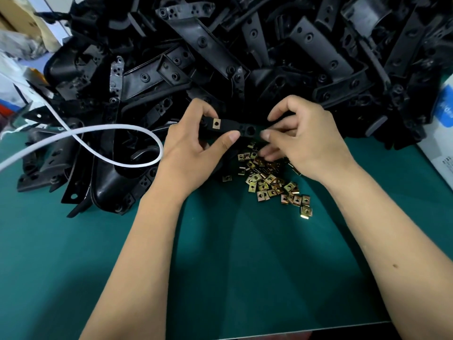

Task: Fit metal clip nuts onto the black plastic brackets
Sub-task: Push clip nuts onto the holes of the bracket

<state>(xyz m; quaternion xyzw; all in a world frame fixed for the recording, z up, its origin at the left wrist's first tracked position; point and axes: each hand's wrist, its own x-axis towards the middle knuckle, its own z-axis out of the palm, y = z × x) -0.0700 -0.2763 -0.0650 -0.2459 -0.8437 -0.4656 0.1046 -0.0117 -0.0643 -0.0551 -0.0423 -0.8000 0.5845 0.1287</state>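
A black plastic bracket [235, 126] is held level between both hands above the green mat. My left hand [193, 146] pinches its left end between thumb and fingers. A brass-coloured clip nut [216, 123] sits fitted on that end. My right hand [301, 141] pinches the bracket's right end, beside a round hole [250, 130]. Whether that hand also holds a clip nut is hidden by its fingers. Several loose clip nuts [272, 180] lie in a heap on the mat just below the hands.
A large pile of black plastic brackets [220, 57] fills the back and left of the green mat [245, 253]. A white cable [117, 133] loops over the pile at left. A white box [441, 133] stands at the right edge.
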